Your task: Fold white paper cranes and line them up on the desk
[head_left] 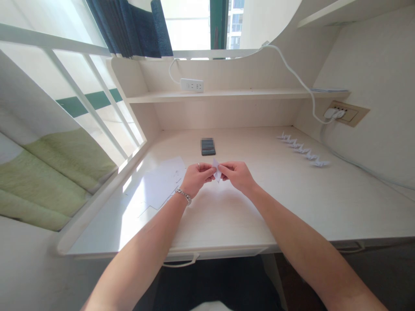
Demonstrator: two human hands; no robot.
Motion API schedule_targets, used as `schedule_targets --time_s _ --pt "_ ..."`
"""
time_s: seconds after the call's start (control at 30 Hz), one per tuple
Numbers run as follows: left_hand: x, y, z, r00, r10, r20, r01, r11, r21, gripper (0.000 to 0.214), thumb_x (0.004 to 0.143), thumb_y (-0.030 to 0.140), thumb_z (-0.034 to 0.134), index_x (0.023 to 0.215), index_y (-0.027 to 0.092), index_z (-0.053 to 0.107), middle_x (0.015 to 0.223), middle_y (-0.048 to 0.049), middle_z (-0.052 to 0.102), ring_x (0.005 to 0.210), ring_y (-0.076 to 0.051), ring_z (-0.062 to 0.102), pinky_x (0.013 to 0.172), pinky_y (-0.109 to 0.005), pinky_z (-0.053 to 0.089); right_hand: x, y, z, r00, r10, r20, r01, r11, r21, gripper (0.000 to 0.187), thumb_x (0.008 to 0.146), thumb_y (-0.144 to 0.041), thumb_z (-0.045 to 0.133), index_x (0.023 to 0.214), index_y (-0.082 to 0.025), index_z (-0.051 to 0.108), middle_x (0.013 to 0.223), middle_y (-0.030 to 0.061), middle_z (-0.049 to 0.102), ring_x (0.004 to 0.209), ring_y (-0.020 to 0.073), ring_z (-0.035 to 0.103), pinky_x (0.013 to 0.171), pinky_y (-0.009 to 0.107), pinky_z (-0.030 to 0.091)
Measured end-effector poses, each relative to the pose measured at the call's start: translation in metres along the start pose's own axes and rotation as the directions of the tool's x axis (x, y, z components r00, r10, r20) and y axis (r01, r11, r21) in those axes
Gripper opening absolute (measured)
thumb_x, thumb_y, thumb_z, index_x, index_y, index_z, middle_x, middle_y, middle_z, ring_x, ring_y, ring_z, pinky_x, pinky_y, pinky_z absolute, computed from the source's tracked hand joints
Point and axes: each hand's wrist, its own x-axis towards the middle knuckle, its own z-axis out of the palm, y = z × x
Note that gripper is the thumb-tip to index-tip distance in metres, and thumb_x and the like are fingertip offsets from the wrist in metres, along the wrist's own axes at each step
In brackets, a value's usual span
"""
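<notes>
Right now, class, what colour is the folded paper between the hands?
The folded paper is white, seen best in the head view.

From my end I see the left hand and the right hand pinching a small folded paper between their fingertips over the middle of the desk, with a phone lying just beyond them toward the back edge. I have white paper lying between the left hand and the left edge, and a slanting row of paper birds near the back right corner. Above the back edge, I make out a power strip on the shelf.
</notes>
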Motion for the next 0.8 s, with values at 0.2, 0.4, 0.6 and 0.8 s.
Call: schedule_targets --time_s 0.2,0.4,0.6,0.8 --pt "-0.0002 0.0025 -0.0016 0.999 -0.027 0.028 0.027 1.0 -0.01 0.024 0.065 0.032 0.081 0.074 0.012 0.07 0.064 -0.004 0.064 0.061 -0.012 0.058 0.062 -0.027 0.046 -0.0002 -0.001 -0.0021 1.0 0.009 0.027 -0.008 0.999 -0.05 0.028 0.078 -0.043 0.064 0.077 -0.017 0.076 0.065 0.0034 0.067 0.059 0.0147 0.059 0.059 0.029 0.05" --pt "-0.0018 0.0036 -0.0006 0.995 -0.061 0.078 0.058 0.998 0.039 0.02 0.066 0.029 0.08 0.071 0.012 0.07 0.063 -0.0036 0.062 0.058 -0.011 0.055 0.059 -0.026 0.044 0.0031 0.0004 -0.0076 0.998 -0.033 -0.052 0.027 0.994 -0.103 0.018 0.071 -0.032 0.068 0.08 -0.018 0.076 0.082 0.0058 0.074 0.077 0.0196 0.066 0.068 0.031 0.051" --pt "-0.0038 0.0039 -0.0021 0.973 -0.14 0.182 0.108 0.978 0.176 0.015 0.067 0.026 0.077 0.07 0.012 0.071 0.058 -0.0026 0.058 0.055 -0.01 0.051 0.056 -0.027 0.041 0.0021 -0.0028 -0.0095 1.0 -0.01 0.013 0.01 1.0 0.03 0.022 0.064 -0.021 0.07 0.085 -0.017 0.073 0.083 0.0065 0.074 0.078 0.0199 0.068 0.071 0.032 0.052" --pt "-0.0036 0.0058 -0.0045 0.964 -0.162 0.212 0.126 0.977 0.173 0.015 0.065 0.025 0.078 0.067 0.013 0.07 0.057 -0.0026 0.057 0.055 -0.01 0.05 0.055 -0.027 0.039 0.0021 -0.0053 -0.0094 0.998 0.044 -0.033 -0.04 0.993 0.114 0.019 0.062 -0.022 0.072 0.081 -0.016 0.073 0.081 0.0067 0.075 0.076 0.0192 0.068 0.067 0.031 0.053"
